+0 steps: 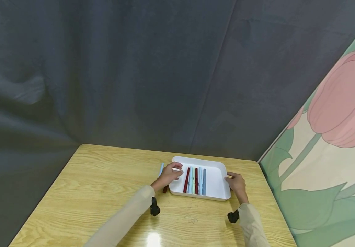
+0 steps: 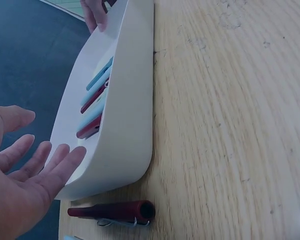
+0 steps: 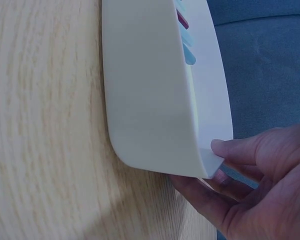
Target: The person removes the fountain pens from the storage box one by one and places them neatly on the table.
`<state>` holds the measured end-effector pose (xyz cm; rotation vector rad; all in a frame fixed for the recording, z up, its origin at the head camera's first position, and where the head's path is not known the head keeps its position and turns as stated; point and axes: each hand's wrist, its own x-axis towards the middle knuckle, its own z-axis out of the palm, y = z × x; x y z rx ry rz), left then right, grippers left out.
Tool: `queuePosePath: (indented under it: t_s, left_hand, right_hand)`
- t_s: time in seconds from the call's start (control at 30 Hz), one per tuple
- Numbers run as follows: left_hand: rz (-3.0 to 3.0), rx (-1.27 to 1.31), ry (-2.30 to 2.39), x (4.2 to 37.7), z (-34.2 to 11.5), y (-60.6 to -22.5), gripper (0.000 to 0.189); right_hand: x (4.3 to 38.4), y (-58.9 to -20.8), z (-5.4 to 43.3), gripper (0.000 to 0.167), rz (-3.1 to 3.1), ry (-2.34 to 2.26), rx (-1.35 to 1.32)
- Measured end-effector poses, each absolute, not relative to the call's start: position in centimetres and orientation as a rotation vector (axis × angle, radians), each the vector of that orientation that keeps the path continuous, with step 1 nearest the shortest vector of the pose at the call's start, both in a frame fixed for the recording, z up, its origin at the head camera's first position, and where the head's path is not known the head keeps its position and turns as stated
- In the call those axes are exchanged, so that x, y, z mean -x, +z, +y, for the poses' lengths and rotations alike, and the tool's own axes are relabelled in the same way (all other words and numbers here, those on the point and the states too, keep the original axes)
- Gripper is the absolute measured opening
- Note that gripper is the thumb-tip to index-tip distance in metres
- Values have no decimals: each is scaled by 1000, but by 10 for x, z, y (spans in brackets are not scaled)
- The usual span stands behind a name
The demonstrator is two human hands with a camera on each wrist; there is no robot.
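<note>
A white rectangular tray (image 1: 216,183) stands on the table with a row of several pens inside: two dark red pens (image 1: 186,180), light blue ones (image 1: 200,181), a pale green one (image 1: 193,181) and a grey-blue one (image 1: 204,182). My left hand (image 1: 169,175) hovers at the tray's left rim, fingers spread and loosely bent, nothing between them. On the right side, my right hand (image 3: 270,175) pinches the tray's rim, thumb inside and fingers beneath the outer wall. Left of the tray lie a dark red pen (image 2: 115,211) with a metal clip and a light blue pen (image 1: 161,168), partly hidden by my left hand.
The wooden table (image 1: 103,192) reaches back to a dark curtain (image 1: 149,75). At the right stands a wall panel painted with tulips (image 1: 338,99). A black camera (image 1: 155,207) is strapped at my left wrist and another (image 1: 233,216) at my right.
</note>
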<state>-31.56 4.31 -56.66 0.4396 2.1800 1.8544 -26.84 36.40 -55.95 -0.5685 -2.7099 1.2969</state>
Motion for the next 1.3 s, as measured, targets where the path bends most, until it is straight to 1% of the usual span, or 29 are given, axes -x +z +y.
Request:
queuePosePath:
  t_s: [0.27,0.43,0.73,0.87,1.07,1.2,1.3]
  left_hand:
    - [2298,-521,1736,307,55,-567,31]
    - [2372,-560,1627,301,61,-568,33]
    - [2361,-562,1565,297,65,-568,35]
    - [2464,-574,1412,295,65,-571,34]
    - [2618,-658,1135,289,68,-567,25]
    - [2672,-669,1063,287,71,-563,17]
    - [2674,-632,1059,287,73,-562,12]
  right_hand:
    - [272,-562,364,35,-2728,1256,594]
    - [272,-563,365,35,-2728,1244,591]
    - [272,-565,365,35,-2720,1247,578]
    - [273,-564,360,35,-2736,1241,568]
    - [272,-559,357,35,-2744,1216,584]
    - [270,-560,360,36,-2754,1227,596]
    - [269,-560,363,37,-2749,1237,595]
